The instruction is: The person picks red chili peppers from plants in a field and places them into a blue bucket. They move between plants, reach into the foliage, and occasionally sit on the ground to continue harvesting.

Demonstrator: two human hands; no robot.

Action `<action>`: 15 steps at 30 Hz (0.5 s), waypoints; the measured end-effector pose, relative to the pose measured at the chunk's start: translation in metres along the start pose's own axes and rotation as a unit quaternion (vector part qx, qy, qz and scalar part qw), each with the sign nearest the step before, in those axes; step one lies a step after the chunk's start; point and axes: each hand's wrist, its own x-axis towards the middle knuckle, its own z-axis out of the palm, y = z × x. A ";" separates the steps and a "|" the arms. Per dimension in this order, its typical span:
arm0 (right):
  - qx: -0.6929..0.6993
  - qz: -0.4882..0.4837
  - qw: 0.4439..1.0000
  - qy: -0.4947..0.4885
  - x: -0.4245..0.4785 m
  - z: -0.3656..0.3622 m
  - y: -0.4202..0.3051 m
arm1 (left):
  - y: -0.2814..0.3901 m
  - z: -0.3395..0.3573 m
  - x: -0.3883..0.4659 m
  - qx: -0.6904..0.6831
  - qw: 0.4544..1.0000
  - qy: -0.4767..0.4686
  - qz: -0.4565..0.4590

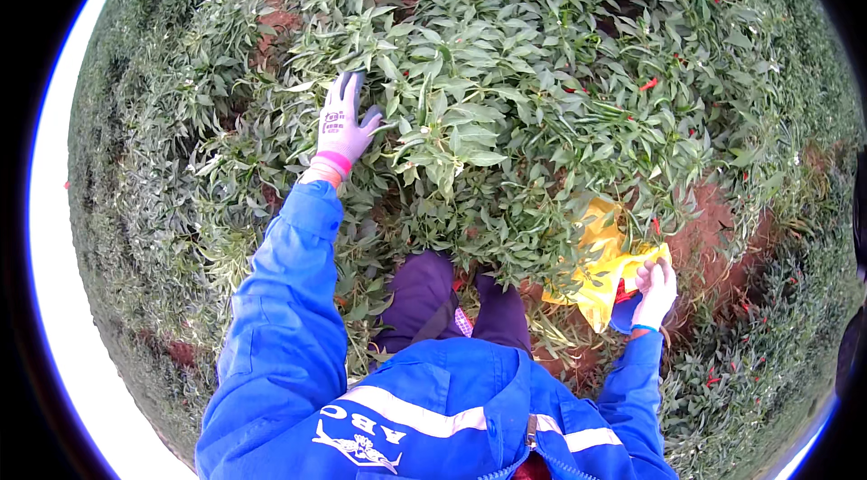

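Observation:
My left hand [347, 117], in a light purple knit glove with dark fingertips and a pink cuff, reaches into the leaves of a chilli pepper plant [467, 94]. Its fingers are apart. Near its thumb hang green chillies [406, 147]. At the lower right my right hand [656, 290], in a pale glove, is over the edge of a yellow plastic bag [599, 270]; the fingers are curled, but whether they grip the bag does not show. Red chillies [624, 292] show at the mouth of a blue container [626, 313] beside the bag, partly hidden by this hand.
Dense chilli plants spread on all sides, with ripe red chillies [648, 84] scattered among the leaves at the right. Bare reddish soil [708, 226] lies right of the bag. My legs in dark purple trousers [423, 297] stand close against the foliage.

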 end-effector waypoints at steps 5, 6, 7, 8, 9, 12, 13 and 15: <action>-0.024 -0.178 0.943 -0.279 -0.049 0.215 -0.173 | -0.010 -0.006 -0.015 -0.010 0.995 -0.011 -0.097; -0.022 -0.199 0.921 -0.335 -0.059 0.257 -0.200 | -0.015 -0.006 -0.024 -0.023 0.992 -0.029 -0.122; -0.024 -0.219 0.896 -0.386 -0.065 0.298 -0.220 | -0.015 -0.006 -0.032 -0.037 0.988 -0.045 -0.140; -0.033 -0.224 0.875 -0.428 -0.065 0.339 -0.235 | -0.009 -0.013 -0.036 -0.038 0.986 -0.063 -0.150; -0.046 -0.231 0.853 -0.465 -0.062 0.376 -0.247 | 0.000 -0.015 -0.036 -0.045 0.984 -0.081 -0.155; -0.169 -0.228 0.799 -0.531 -0.041 0.467 -0.250 | 0.018 -0.012 -0.037 -0.041 0.987 -0.071 -0.141; -0.184 -0.199 0.776 -0.570 -0.035 0.487 -0.236 | 0.019 -0.014 -0.042 -0.048 0.985 -0.067 -0.151; -0.254 -0.193 0.724 -0.612 -0.046 0.506 -0.215 | 0.022 -0.015 -0.050 -0.080 0.981 -0.049 -0.170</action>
